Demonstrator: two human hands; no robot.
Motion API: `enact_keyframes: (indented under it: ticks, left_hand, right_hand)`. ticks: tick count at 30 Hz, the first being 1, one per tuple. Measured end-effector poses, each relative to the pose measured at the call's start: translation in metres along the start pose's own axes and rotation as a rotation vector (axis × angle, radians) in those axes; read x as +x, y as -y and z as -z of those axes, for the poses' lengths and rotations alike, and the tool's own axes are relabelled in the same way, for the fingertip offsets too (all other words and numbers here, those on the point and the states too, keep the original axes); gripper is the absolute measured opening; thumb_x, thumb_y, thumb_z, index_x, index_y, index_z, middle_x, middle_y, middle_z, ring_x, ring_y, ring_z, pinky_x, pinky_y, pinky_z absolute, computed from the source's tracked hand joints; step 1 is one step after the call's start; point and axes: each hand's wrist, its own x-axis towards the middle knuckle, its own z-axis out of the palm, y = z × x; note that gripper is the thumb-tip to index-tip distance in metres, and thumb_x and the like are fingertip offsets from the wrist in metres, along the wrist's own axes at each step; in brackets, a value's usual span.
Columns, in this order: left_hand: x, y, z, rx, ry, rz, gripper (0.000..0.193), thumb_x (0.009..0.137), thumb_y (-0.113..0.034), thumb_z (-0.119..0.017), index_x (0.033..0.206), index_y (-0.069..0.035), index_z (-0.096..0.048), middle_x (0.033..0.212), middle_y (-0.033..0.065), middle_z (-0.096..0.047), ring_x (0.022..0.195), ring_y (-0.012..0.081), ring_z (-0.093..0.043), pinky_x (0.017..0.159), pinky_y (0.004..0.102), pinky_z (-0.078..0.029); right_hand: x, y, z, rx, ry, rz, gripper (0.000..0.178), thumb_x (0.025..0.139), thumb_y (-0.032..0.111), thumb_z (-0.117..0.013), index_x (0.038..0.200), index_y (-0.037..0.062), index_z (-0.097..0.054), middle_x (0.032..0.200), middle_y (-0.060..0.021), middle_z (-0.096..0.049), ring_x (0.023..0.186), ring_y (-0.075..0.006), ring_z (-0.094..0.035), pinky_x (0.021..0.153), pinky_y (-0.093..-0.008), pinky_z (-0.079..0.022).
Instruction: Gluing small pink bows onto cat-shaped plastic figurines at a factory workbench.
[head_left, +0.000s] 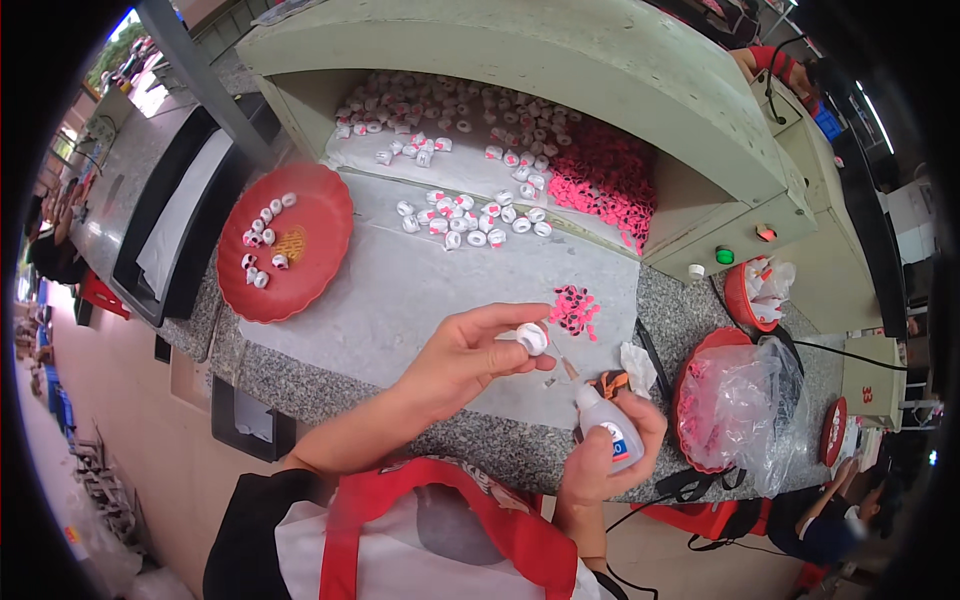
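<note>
My left hand [455,360] pinches a small white hollow plastic piece [531,340] with a pink patch, between thumb and fingers. My right hand [612,462] is wrapped round a clear squeeze bottle [603,418] with a thin nozzle. The nozzle tip points up toward the white piece, near it; whether they touch I cannot tell. Just beyond lies a small pile of pink and black bits [573,311] on white paper [385,300]. Several similar white pieces [470,222] are scattered farther back, before the cabinet opening.
A beige cabinet [520,45] holds many white pieces and a heap of pink bits [600,180]. At left sits a red scalloped tray [335,225] with several pieces. At right are a red basin [705,345] under a plastic bag [755,405], crumpled tissue [638,366] and cables.
</note>
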Motion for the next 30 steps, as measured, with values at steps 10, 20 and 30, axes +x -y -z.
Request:
enact_keyframes:
  ticks: [10,20,30]
  left_hand:
    - [-0.009,0.007,-0.011,0.533,-0.157,-0.527,0.030,0.075,0.010,-0.056,0.104,0.005,-0.051,0.102,0.0120,-0.051,0.095,0.0200,-0.056,0.080,0.0275,-0.050]
    - [-0.006,0.007,-0.009,0.558,-0.150,-0.547,0.028,0.074,0.011,-0.056,0.101,0.005,-0.052,0.102,0.0121,-0.051,0.094,0.0202,-0.057,0.081,0.0279,-0.049]
    - [-0.006,0.002,-0.009,0.630,-0.141,-0.554,0.028,0.073,0.014,-0.055,0.100,0.007,-0.051,0.104,0.0144,-0.049,0.097,0.0208,-0.054,0.083,0.0289,-0.049]
  right_hand:
    - [-0.002,0.007,0.002,-0.136,0.205,0.187,0.028,0.070,0.019,-0.061,0.088,-0.0013,-0.053,0.083,-0.0097,-0.056,0.072,-0.0165,-0.053,0.065,-0.0259,-0.043]
    - [0.012,0.004,-0.004,-0.133,0.244,0.407,0.025,0.065,0.006,-0.061,0.087,-0.0041,-0.053,0.071,-0.0129,-0.060,0.051,-0.0197,-0.057,0.047,-0.0267,-0.046]
    - [0.016,0.009,-0.002,-0.156,0.315,0.423,0.026,0.062,0.004,-0.061,0.086,-0.0032,-0.054,0.073,-0.0111,-0.061,0.053,-0.0202,-0.058,0.049,-0.0280,-0.046]
